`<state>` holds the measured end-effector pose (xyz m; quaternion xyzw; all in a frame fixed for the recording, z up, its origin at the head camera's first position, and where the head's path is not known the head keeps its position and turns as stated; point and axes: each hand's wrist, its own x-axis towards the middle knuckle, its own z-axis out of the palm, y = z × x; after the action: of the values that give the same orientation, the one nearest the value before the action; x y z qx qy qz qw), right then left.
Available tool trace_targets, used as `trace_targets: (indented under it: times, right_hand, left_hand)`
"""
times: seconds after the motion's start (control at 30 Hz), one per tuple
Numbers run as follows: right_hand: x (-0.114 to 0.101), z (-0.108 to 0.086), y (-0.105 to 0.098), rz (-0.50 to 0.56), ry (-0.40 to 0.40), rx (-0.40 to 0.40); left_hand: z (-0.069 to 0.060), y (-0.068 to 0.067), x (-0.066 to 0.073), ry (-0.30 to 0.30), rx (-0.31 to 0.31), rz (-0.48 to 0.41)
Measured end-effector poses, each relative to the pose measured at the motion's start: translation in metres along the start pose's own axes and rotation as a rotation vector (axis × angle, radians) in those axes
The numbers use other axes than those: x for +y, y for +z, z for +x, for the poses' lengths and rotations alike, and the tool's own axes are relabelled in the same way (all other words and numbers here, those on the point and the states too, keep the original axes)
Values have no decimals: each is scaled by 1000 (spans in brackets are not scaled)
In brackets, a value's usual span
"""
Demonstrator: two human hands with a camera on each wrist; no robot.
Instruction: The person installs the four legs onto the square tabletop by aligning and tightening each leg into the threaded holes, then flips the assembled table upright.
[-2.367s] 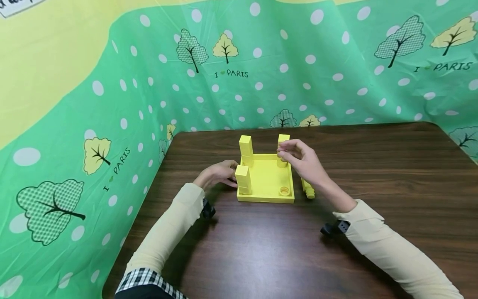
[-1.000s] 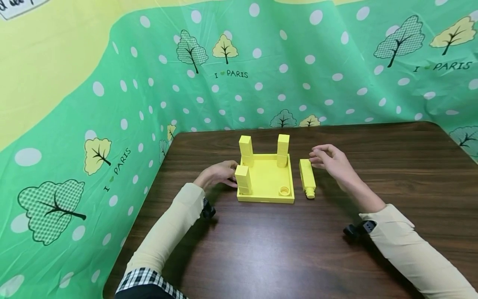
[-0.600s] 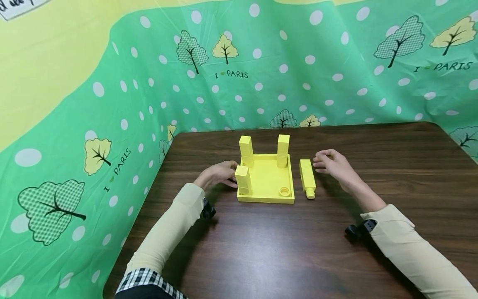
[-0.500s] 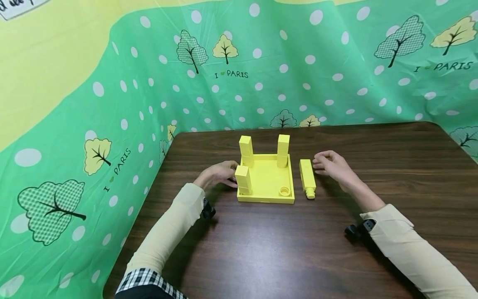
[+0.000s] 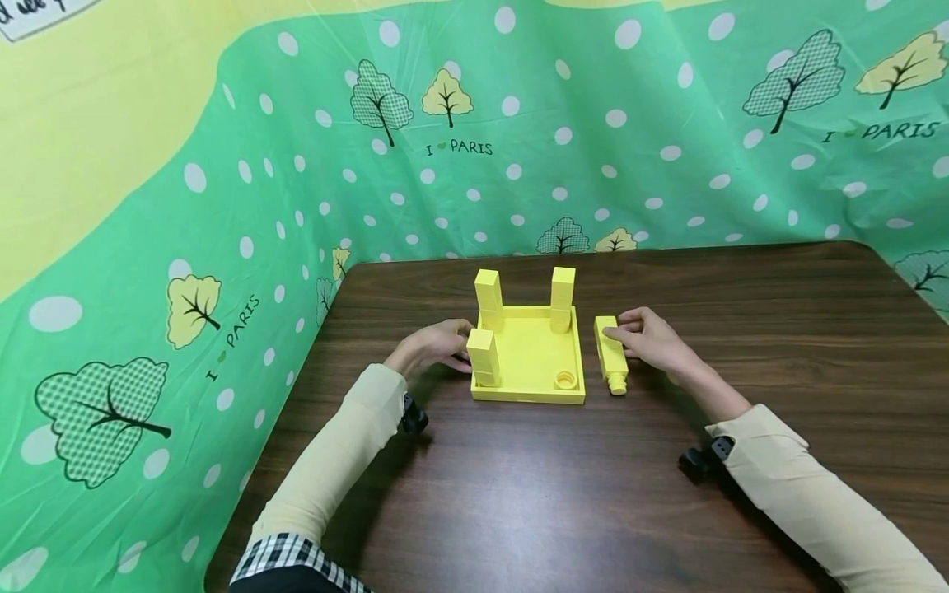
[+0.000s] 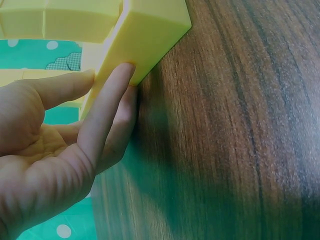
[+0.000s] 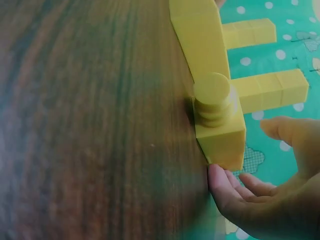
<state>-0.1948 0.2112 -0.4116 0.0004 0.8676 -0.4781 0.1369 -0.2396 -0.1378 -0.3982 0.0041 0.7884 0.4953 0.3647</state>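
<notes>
A small yellow table top [image 5: 530, 354] with a raised rim lies on the wooden table, with yellow legs standing upright at three corners: back left [image 5: 488, 298], back right [image 5: 562, 298] and front left [image 5: 483, 356]. A round threaded socket [image 5: 566, 380] shows at its front right corner. My left hand [image 5: 433, 342] holds the left wall, thumb at the rim and fingertips against the outside. To the right a loose leg [image 5: 611, 358] lies with its threaded end [image 7: 212, 95] toward me. My right hand [image 5: 652, 339] reaches around its far part; fingertips [image 7: 217, 177] touch its side low down, thumb apart above it.
The dark wooden table [image 5: 511, 494] reaches back to a green dotted cloth [image 5: 593, 156] hanging behind and on the left. Black wrist cameras [image 5: 413, 414] sit on both wrists, close above the tabletop.
My right hand let go of the back right leg, moved right past the loose leg, then came back left and down onto it. My left hand has stayed still.
</notes>
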Motion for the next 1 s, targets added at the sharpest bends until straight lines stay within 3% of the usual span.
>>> trace_targets:
  times: [0.33, 0.5, 0.67, 1.0]
  right_hand:
    - [-3, 7, 9, -221, 0, 41]
    - [-4, 8, 10, -258, -20, 44]
    - [-3, 7, 5, -219, -17, 35]
    - [4, 4, -10, 2, 66, -31]
  left_hand:
    - [1, 0, -2, 14, -4, 3]
    - [1, 0, -2, 10, -1, 2]
    - [0, 0, -1, 13, -3, 6]
    - [0, 0, -2, 18, -5, 1]
